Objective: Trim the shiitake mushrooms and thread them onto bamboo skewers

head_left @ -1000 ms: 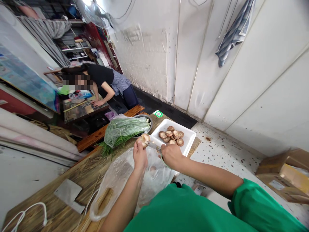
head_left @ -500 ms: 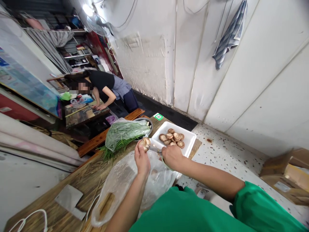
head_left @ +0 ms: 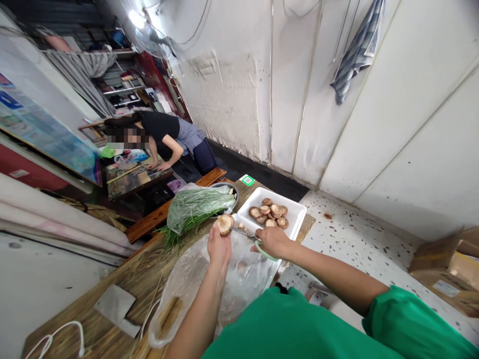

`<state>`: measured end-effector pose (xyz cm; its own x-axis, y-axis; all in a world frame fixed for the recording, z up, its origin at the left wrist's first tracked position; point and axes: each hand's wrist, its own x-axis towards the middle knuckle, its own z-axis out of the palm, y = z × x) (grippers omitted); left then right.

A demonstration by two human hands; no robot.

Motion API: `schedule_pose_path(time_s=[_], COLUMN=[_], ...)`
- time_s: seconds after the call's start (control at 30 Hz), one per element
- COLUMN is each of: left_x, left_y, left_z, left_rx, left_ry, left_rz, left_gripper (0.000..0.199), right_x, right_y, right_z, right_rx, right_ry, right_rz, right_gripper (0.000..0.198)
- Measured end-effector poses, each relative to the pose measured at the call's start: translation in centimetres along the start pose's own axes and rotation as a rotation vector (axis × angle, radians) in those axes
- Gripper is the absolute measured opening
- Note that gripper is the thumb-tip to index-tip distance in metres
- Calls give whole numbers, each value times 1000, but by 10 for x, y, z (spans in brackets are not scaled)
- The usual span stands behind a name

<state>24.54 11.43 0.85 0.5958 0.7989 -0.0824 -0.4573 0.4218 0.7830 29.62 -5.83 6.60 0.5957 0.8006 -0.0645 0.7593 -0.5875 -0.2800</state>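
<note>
1 white tray [head_left: 294, 213] on the bench [head_left: 149, 257]: piled mushrooms [head_left: 275, 210]. 1 plastic wrapper [head_left: 198, 199]: green stalks [head_left: 175, 233], overlapping 1 metal bowl [head_left: 236, 193]. 1 clear bag [head_left: 192, 264]: contents unclear. 1 single mushroom [head_left: 225, 225], near the tray: held in the left hand's [head_left: 219, 248] grip. 1 pair of scissors [head_left: 265, 252]: in the right hand's [head_left: 276, 241] grip, blades beside that mushroom.

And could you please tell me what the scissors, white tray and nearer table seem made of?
Scissors: gray, shiny blades suggest metal; pale-green handle, probably plastic.
White tray: likely smooth plastic, given its even color and rounded corners.
Nearer table: apparently wood, brown with streaky grain; any varnish unclear.
</note>
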Motion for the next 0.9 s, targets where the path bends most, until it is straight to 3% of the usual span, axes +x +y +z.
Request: schedule_pose_path(time_s=[0.17,0.3,0.4,0.57,0.73,0.9], left_x=[-4,-19,-28,-32,-32,-27], left_y=[-7,-15,-17,-16,-15,-20], left_z=[-1,1,-2,-6,-8,-16], left_rx=[104,409,659,843,927,881], left_ry=[-42,-123,-163,-171,-135,-78], left_rz=[32,204,370,470,483,408], left_gripper=[26,38,39,38,34,33], right_x=[15,43,57,62,65,73], right_y=[2,-9,-17,-25,-27,-23], right_z=[16,30,39,47,54,74], right_rx=[407,736,872,1020,1184,1277], right_ry=[341,531,545,557,528,502], right_rz=[-2,87,123,88,36,46], right_gripper=[35,34,33,36,33,32])
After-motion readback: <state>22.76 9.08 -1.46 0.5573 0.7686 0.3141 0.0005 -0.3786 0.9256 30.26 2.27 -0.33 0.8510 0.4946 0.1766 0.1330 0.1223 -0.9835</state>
